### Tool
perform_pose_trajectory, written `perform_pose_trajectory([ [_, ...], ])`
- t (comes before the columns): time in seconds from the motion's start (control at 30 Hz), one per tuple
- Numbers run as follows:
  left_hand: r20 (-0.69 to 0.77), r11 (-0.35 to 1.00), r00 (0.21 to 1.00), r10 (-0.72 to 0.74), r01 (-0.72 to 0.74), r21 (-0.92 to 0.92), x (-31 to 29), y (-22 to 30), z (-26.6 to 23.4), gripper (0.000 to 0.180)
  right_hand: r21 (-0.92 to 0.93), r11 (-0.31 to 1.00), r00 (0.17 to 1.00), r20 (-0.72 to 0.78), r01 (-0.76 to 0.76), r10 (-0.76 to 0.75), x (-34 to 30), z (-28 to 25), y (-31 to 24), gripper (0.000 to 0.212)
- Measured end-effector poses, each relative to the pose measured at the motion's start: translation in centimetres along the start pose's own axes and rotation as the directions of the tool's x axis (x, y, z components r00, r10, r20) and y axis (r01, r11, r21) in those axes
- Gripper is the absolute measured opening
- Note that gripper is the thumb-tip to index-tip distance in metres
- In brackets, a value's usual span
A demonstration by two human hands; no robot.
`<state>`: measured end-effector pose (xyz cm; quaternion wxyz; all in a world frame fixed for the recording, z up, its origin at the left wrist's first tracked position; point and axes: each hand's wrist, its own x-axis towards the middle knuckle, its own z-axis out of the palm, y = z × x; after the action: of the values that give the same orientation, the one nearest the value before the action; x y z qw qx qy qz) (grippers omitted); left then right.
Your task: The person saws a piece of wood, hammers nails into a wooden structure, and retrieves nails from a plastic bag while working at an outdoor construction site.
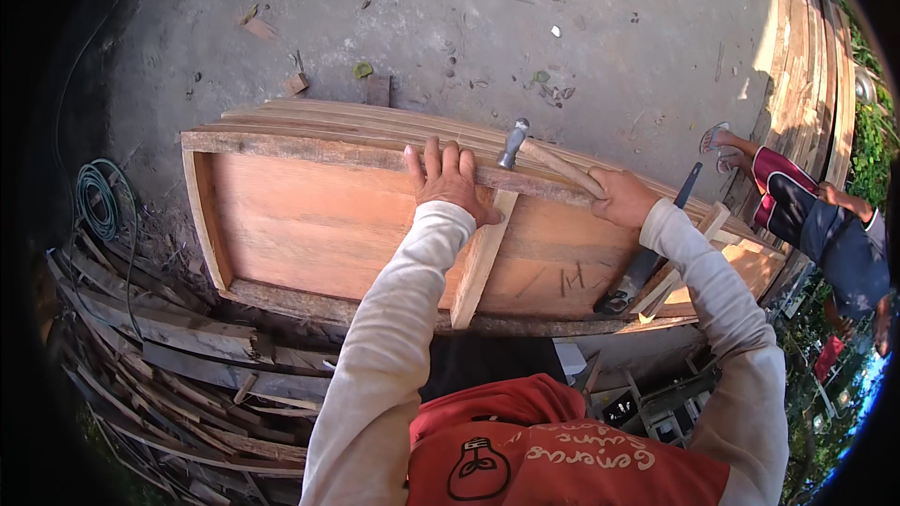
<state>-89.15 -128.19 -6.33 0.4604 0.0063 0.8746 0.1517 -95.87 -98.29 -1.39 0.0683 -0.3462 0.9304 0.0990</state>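
A shallow wooden frame with a reddish plywood panel (309, 215) lies in front of me, and a pale crosspiece (483, 267) runs across it. My left hand (448, 192) rests over the far rail beside the crosspiece's upper end, fingers stretched out and spread. The handle of a claw hammer (561, 167) is wrapped in my right hand (622, 199); its metal head is at the far rail, just right of my left fingers. Whether the head touches the wood I cannot tell. A handsaw (647, 262) with a dark handle leans across the panel below my right hand.
More framed panels (375, 117) are stacked beneath. Scrap lumber (187, 375) piles up at lower left, near a coiled green hose (97, 197). Long boards (806, 56) lie at far right, where another person (825, 215) is. Wood bits and leaves dot the concrete floor (422, 19).
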Motion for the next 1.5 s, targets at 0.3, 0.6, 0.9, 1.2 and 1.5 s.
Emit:
perform_pose_trajectory([
  [0.3, -0.075, 1.0, 0.997, -0.015, 0.013, -0.017, 0.1, -0.3, -0.3, 0.119, 0.9, -0.359, 0.415, 0.432, -0.246, 0.8, 9.1, -2.5, 6.4, 0.027],
  [0.6, -0.085, 0.997, 0.994, -0.069, 0.067, -0.027, -0.3, -0.5, -0.3, 0.114, 0.695, 0.104, 0.681, 0.646, -0.711, 0.344, 8.0, -6.2, 7.4, 0.026],
  [0.9, 0.006, 0.999, 0.999, -0.04, 0.04, -0.005, 0.5, 2.3, -0.6, 0.116, 0.639, 0.345, 0.726, 0.615, -0.687, 0.308, 3.3, -2.1, 6.2, 0.027],
  [1.2, -0.063, 0.999, 0.998, -0.03, 0.029, -0.017, 1.3, 3.1, -1.3, 0.115, 0.725, 0.184, 0.68, 0.482, -0.663, 0.553, 2.8, 2.5, 6.8, 0.037],
  [1.5, -0.083, 1.0, 0.996, -0.022, 0.021, -0.011, 1.2, 2.5, -2.3, 0.12, 0.671, -0.136, 0.486, 0.647, -0.729, 0.588, 5.8, -2.9, 5.9, 0.031],
])
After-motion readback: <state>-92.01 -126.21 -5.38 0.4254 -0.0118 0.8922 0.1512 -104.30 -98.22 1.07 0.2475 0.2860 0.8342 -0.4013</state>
